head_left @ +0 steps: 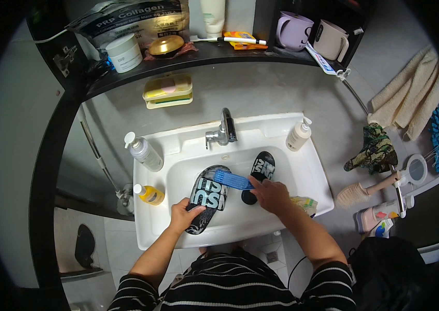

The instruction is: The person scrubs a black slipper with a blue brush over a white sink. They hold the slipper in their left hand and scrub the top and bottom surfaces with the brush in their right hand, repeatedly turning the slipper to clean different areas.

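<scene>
We see the left hand [181,216] clamped on the near part of a black slipper [209,197], its thumb over the lower edge of the lettered strap; the right hand [270,197] is closed around the handle of a blue brush [232,180], whose head lies over the strap's upper end; the two hands are well apart. We find that slipper slanting over the left half of the white sink [323,196], its lower end close to the front rim; a second slipper [263,165] lies to its right, partly behind the right hand.

We judge the left grip to be the weak point; the sole looks wet with pale streaks, perhaps suds, so a hard push of the brush could twist the slipper loose; its lower end might then tip over the front rim and drip on the floor. We cannot see the bristles; if they catch under the strap's edge, they could flick spray at us; a wide left elbow could knock the yellow bottle [151,195], and a wide right stroke could brush the packet [305,205] on the rim.
</scene>
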Available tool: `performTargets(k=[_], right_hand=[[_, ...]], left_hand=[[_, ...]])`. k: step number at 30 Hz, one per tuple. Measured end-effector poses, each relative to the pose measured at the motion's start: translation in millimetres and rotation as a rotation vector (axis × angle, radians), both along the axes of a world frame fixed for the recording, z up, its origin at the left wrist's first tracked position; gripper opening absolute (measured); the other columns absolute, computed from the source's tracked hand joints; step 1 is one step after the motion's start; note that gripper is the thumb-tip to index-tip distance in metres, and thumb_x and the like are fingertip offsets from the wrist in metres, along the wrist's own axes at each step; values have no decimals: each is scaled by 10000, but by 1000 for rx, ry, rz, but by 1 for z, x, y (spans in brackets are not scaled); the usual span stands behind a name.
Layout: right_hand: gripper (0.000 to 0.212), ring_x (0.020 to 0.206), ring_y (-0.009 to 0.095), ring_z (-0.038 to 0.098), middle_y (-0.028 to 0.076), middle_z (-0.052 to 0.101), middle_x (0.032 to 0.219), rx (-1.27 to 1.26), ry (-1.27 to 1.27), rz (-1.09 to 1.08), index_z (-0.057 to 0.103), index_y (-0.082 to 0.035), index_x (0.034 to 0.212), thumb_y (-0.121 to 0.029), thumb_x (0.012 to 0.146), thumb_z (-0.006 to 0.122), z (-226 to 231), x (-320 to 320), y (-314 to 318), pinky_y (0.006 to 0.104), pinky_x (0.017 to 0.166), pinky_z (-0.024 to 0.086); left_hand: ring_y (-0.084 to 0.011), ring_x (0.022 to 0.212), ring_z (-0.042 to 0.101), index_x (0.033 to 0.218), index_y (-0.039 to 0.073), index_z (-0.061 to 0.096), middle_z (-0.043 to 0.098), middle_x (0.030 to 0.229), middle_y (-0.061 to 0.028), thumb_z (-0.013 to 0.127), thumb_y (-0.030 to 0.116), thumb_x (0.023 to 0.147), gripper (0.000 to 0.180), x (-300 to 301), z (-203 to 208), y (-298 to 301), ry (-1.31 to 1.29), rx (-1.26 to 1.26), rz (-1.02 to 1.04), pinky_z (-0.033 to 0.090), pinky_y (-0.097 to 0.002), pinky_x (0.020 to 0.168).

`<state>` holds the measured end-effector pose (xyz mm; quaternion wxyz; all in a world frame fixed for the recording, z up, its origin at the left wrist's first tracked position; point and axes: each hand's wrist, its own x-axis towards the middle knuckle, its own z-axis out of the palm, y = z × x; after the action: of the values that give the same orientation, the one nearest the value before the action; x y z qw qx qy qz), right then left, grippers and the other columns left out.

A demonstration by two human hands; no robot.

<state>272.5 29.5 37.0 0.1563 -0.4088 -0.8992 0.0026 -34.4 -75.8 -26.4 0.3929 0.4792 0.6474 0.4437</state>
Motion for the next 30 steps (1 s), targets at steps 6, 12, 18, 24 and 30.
performTargets(k=[6, 12, 18, 24, 30], right_hand=[[447, 547, 259, 578, 76, 571, 736, -33, 6, -153, 482, -180, 1329, -312, 907, 550, 5, -3, -4, 404, 497, 474], [473, 567, 284, 596, 93, 579, 717, -173, -149, -54, 451, -180, 1352, -320, 910, 543, 6, -19, -60, 450, 480, 468], [242, 552, 351, 563, 174, 587, 660, -243, 687, -206, 631, -66, 1084, -228, 921, 555, -32, -85, -51, 387, 510, 438], [373, 398, 91, 473, 3, 499, 517, -1089, 966, -424, 563, -21, 673, -296, 924, 579, -7, -105, -68, 258, 398, 373], [370, 398, 83, 463, 0, 490, 513, -1079, 1200, -445, 562, -35, 653, -292, 918, 582, -8, -122, -49, 244, 389, 362]], left_hand=[[-84, 628, 531, 800, -26, 615, 639, 693, -51, 766, 225, 780, 293, -1, 8, 6, -50, 102, 167, 455, -254, 588], [-95, 713, 524, 930, -2, 552, 619, 820, -43, 681, 227, 864, 271, 3, -12, 19, -243, 85, 309, 446, -241, 630], [-137, 853, 541, 1050, -5, 455, 583, 930, -90, 652, 54, 836, 297, 59, -20, 10, -276, 163, 94, 459, -272, 763], [-170, 787, 604, 1078, 20, 452, 630, 882, -112, 639, 46, 837, 306, 49, -7, 19, -110, 233, 221, 485, -293, 734], [-161, 802, 586, 1090, 21, 441, 610, 893, -107, 626, 15, 837, 313, 64, 0, 10, -101, 220, 52, 479, -293, 748]])
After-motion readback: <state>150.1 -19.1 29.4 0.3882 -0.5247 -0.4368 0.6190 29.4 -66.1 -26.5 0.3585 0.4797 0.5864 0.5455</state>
